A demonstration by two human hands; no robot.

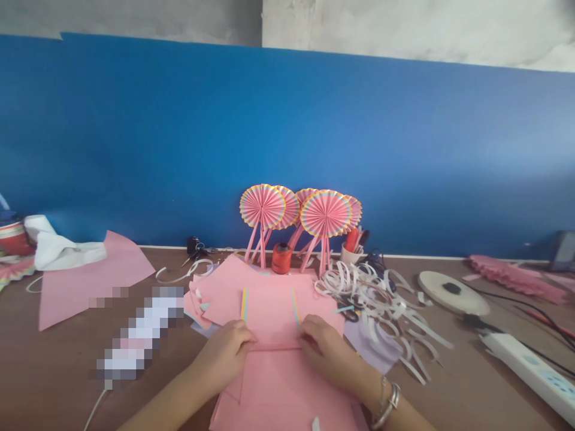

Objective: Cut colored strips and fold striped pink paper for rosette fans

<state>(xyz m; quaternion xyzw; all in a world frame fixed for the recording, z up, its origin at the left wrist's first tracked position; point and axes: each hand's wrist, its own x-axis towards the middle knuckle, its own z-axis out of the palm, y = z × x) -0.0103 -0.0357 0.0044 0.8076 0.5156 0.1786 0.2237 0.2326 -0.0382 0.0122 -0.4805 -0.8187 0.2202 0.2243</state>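
Observation:
A pink paper sheet (269, 308) with yellow and blue stripes along its sides lies in front of me, with a fold running across it. My left hand (231, 341) pinches the left end of that fold between thumb and fingers. At its right end, the curled fingers of my right hand (326, 344) grip the same edge. More pink paper (278, 383) lies beneath, reaching toward me. Behind the sheet stand several round pleated pink paper fans (263, 206) on thin pink legs, with a red spool of thread (281, 258) among them.
Curled white paper strips (381, 299) are heaped on the right, near a round white lid-like disc (451, 292) and a white power strip (530, 371). Loose pink paper (90, 281) and a blurred-out object (139, 335) lie left. A blue panel (224, 131) rises behind the table.

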